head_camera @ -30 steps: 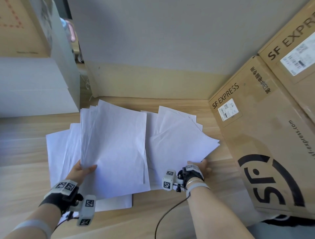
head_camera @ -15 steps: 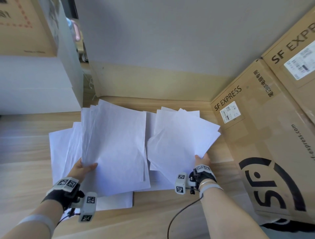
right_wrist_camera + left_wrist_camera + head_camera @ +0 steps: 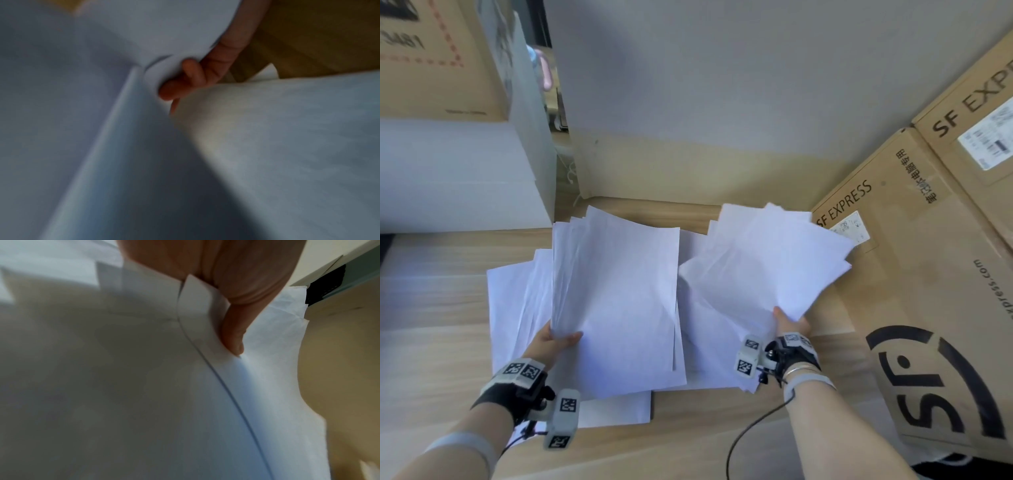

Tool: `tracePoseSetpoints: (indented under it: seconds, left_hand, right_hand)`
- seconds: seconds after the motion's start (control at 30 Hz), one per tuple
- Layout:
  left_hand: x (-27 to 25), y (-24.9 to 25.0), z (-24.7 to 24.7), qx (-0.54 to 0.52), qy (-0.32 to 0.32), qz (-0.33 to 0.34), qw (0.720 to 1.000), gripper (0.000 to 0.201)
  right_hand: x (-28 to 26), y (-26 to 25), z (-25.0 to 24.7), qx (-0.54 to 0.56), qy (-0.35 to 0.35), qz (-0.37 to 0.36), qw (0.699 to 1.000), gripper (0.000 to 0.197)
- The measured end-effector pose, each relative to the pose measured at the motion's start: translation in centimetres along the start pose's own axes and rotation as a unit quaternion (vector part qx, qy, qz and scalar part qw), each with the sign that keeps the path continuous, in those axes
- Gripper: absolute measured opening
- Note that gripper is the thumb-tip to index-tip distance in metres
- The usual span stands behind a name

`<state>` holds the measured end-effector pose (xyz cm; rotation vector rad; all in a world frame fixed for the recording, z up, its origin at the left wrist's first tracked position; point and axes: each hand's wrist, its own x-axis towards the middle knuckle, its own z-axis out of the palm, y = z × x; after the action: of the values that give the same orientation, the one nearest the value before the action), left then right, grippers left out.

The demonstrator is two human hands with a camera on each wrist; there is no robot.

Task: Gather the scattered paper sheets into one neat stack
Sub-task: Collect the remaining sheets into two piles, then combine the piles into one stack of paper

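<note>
**Two hands lifting separate bundles of white paper above a wooden table**

Head view. The left hand (image 3: 553,342) grips the near left corner of a bundle of plain white rectangular paper sheets (image 3: 616,301), thumb on top and fingers underneath; the bundle tilts up from the light wooden table (image 3: 431,342). More white sheets lying flat on the table (image 3: 506,308) spread beneath and to its left, their edges fanned and uneven. The right hand (image 3: 789,325) pinches the near corner of a second, loosely fanned bundle of white sheets (image 3: 767,263), raised off the table, its far corners reaching in front of the brown cardboard box printed "SF EXPRESS" (image 3: 928,274). Compared with half a second ago, the right-hand bundle is lifted higher and further right, now overlapping the box label; the left-hand bundle is almost unchanged.

Left wrist view. The thumb (image 3: 234,331) presses down on the curled corner of the sheets (image 3: 201,308), which bend in an arc; several offset edges show to the left.

Right wrist view. Blurred. Curled fingers (image 3: 185,81) close under a folded-up paper edge (image 3: 156,40), with further sheets (image 3: 287,129) lying below.
</note>
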<state>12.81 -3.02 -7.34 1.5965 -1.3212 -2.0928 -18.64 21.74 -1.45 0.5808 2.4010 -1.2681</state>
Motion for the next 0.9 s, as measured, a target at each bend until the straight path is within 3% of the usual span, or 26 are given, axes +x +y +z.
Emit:
tracePoseSetpoints:
  seconds: [0.07,0.13,0.3,0.43,0.5,0.6,0.67,0.9]
  left_hand:
    - [-0.3,0.3,0.1,0.004,-0.004,0.002,1.0,0.03]
    - [-0.2,0.3,0.1,0.008,-0.015,0.004,1.0,0.03]
    - [-0.2,0.5,0.6,-0.002,-0.013,0.005,1.0,0.028]
    - [-0.1,0.6,0.8,0.015,-0.018,0.002,1.0,0.035]
    - [-0.4,0.7,1.0,0.018,-0.006,-0.008,1.0,0.028]
    - [-0.7,1.4,1.5,-0.029,-0.005,-0.047,0.998,0.023]
    - [-1.0,1.9,1.4,-0.058,-0.018,-0.1,0.993,0.049]
    - [-2.1,3.5,1.9,-0.026,-0.056,-0.085,0.995,0.057]
  right_hand:
    - [0.3,-1.0,-1.2,0.028,0.02,0.004,0.999,0.058]
    - [0.0,-1.7,-1.2,0.019,-0.003,-0.007,1.0,0.06]
    - [-3.8,-0.5,3.6,-0.087,-0.159,-0.089,0.979,0.038]
    - [-6.3,2.3,7.6,-0.171,-0.239,-0.086,0.952,0.038]
    - [-7.1,2.6,8.8,-0.207,-0.265,-0.087,0.938,0.042]
    - [-8.1,2.0,9.8,-0.257,-0.291,-0.095,0.917,0.054]
    - [-8.4,1.4,10.3,-0.269,-0.311,-0.117,0.904,0.05]
    - [-8.8,1.0,10.6,-0.294,-0.318,-0.193,0.88,0.075]
